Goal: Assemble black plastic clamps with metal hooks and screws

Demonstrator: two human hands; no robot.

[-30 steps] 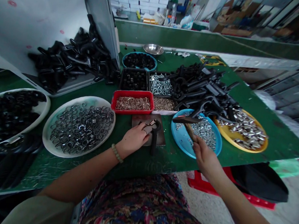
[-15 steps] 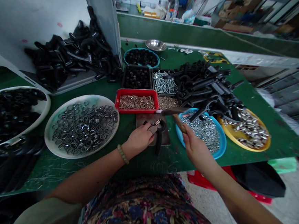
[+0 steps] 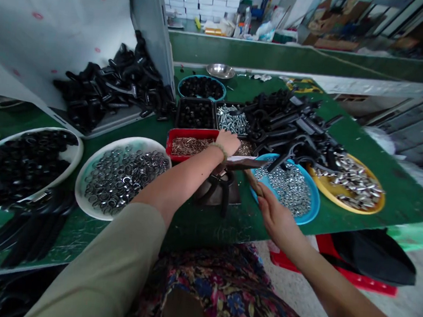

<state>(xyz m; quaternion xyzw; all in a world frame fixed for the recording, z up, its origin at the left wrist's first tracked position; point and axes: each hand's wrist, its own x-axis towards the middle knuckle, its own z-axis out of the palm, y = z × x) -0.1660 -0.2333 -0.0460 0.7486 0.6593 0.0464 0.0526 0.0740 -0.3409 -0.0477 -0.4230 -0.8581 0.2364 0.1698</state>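
Gripping the wooden handle of a hammer, the right hand is closed tight, near the near edge of the green table. The hammer's dark head lies level in the air, pointing across toward the left wrist. A black curved part sits on a square metal plate by the middle of the table's near edge, with neither hand on it.

The left hand, a beaded bracelet at its wrist, is over the right end of a red tray of copper-coloured pins, beside a small tray of tiny brassy pieces. Its fingers bend away from view, so I cannot tell whether they pinch anything. The two hands are apart from each other.

Beyond the left hand, toward the table's far edge, lie silvery screws. A blue dish of small shiny pieces stands just beyond the right hand, a yellow dish beside it toward the table's right edge. On the left half, near the near edge, a white dish holds metal rings.
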